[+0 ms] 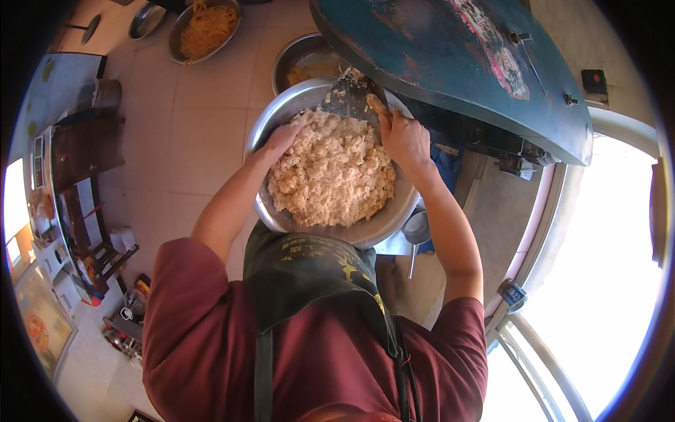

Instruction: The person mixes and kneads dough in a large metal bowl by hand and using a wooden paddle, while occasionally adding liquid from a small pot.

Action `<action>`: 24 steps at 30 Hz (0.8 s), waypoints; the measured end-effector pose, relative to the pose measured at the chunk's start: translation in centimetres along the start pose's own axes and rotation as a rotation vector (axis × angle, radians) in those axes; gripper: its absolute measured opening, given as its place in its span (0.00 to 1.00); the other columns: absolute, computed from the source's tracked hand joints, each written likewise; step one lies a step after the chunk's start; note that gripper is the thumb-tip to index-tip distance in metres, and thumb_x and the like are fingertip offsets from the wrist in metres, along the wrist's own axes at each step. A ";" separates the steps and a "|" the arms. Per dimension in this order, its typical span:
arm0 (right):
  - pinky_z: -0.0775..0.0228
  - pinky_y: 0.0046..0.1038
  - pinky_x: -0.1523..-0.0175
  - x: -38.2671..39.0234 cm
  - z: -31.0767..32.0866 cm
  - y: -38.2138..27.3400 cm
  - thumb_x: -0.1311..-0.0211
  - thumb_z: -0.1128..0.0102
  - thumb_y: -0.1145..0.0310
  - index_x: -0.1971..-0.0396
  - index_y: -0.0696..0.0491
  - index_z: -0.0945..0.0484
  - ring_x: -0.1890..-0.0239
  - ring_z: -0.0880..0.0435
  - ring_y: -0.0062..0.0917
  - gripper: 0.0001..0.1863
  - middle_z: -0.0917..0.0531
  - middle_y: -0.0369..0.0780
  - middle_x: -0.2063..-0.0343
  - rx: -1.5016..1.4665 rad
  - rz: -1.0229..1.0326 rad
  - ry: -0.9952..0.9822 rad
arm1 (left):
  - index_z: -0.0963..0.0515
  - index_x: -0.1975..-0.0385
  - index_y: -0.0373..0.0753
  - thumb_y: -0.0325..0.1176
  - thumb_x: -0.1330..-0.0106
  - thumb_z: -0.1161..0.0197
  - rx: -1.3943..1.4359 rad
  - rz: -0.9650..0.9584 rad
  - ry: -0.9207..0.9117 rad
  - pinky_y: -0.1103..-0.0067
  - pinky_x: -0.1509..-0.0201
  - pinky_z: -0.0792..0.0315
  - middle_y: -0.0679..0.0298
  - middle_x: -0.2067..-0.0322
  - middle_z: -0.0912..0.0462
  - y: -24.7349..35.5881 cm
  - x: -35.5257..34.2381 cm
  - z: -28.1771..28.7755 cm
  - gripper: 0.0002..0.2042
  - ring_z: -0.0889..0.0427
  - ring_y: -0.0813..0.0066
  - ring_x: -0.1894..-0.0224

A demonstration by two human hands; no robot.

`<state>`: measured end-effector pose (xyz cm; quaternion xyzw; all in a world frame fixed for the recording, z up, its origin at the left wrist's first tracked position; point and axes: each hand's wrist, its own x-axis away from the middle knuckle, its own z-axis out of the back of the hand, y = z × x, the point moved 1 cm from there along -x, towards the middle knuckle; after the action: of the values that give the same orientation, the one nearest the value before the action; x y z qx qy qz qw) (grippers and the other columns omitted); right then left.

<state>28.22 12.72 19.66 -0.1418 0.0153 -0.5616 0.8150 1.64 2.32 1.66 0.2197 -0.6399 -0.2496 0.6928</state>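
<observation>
A wide metal bowl full of lumpy, crumbly pale dough stands against the front of my dark apron. My left hand reaches over the bowl's left side, its fingers stretched forward against the dough's edge; part of them is hidden. At the bowl's far right, my right hand grips a dark, wide-bladed scraper, one finger laid along it. Bits of dough stick to the blade, which tilts across the bowl's far rim.
A large worn green machine casing overhangs the far right of the bowl. Beyond the bowl is another metal bowl; farther left, a bowl of yellow strips. A small metal saucepan lies at right. Tiled floor extends left.
</observation>
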 end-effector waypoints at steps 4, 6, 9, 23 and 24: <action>0.23 0.46 0.67 0.4 1.0 -0.6 0.34 0.46 0.57 0.69 0.57 0.21 0.75 0.17 0.50 0.16 0.18 0.54 0.80 -0.111 0.097 0.017 | 0.21 0.49 0.37 0.44 0.33 0.40 0.027 -0.158 -0.152 0.70 0.51 0.26 0.58 0.57 0.17 -5.6 -8.7 -2.4 0.19 0.20 0.68 0.56; 0.23 0.47 0.66 1.2 1.2 0.3 0.33 0.47 0.57 0.70 0.57 0.21 0.74 0.16 0.50 0.17 0.17 0.53 0.78 -0.075 0.023 -0.049 | 0.22 0.48 0.38 0.38 0.36 0.36 -0.262 -0.159 -0.326 0.71 0.51 0.26 0.59 0.58 0.17 0.3 -4.9 -5.2 0.19 0.21 0.71 0.57; 0.23 0.45 0.65 -0.1 2.2 -1.1 0.32 0.48 0.56 0.70 0.57 0.20 0.72 0.16 0.49 0.18 0.16 0.52 0.76 -0.054 0.039 -0.032 | 0.28 0.41 0.36 0.34 0.38 0.37 -0.914 -0.159 -0.611 0.77 0.56 0.24 0.56 0.59 0.20 8.1 4.9 -7.3 0.24 0.21 0.72 0.61; 0.21 0.40 0.65 -5.8 -3.4 -3.7 0.33 0.50 0.63 0.59 0.55 0.21 0.68 0.13 0.39 0.13 0.14 0.45 0.68 0.229 0.205 -0.016 | 0.26 0.45 0.37 0.27 0.45 0.39 -1.184 -0.840 -0.110 0.61 0.49 0.29 0.52 0.53 0.27 6.3 7.0 -8.8 0.24 0.25 0.59 0.50; 0.20 0.40 0.66 -6.0 -3.7 -3.9 0.31 0.51 0.61 0.62 0.55 0.20 0.69 0.13 0.39 0.14 0.14 0.45 0.69 0.250 0.233 0.061 | 0.27 0.44 0.36 0.27 0.44 0.39 -1.234 -0.993 -0.002 0.61 0.48 0.29 0.52 0.53 0.27 6.4 7.4 -9.1 0.24 0.25 0.59 0.49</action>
<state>21.82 16.14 16.28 -0.0194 -0.0137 -0.4651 0.8850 11.55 2.54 10.65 0.0556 -0.2137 -0.8394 0.4967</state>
